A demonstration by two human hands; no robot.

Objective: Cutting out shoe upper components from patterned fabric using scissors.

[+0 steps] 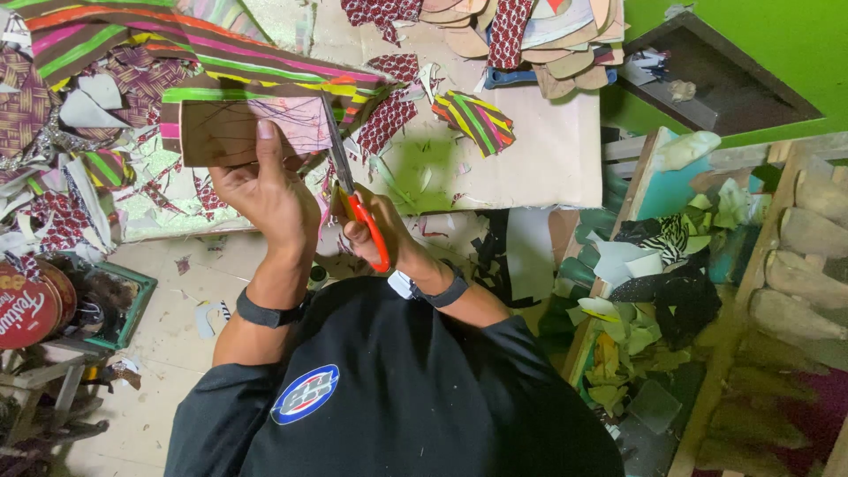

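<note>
- Your left hand (265,190) is closed around a flat brown cardboard piece with a striped fabric edge (243,128), thumb pressed up its face, holding it upright above the pale work surface (539,150).
- Your right hand (382,231) is wrapped through the loops of the orange-handled scissors (358,208); the dark blades run up along the right edge of the cardboard piece, and how far they are parted is hard to tell.
- The step in hand looks like trimming that right edge, judged from where the blades sit against it.
- The next move seems to call for a steady left-hand grip and a straight closing stroke up the edge.
- Right of the cardboard piece, a small striped fabric cut-out (473,119) lies on the surface; above and right of it, a stack of sole-shaped tan cut-outs (548,44).
</note>
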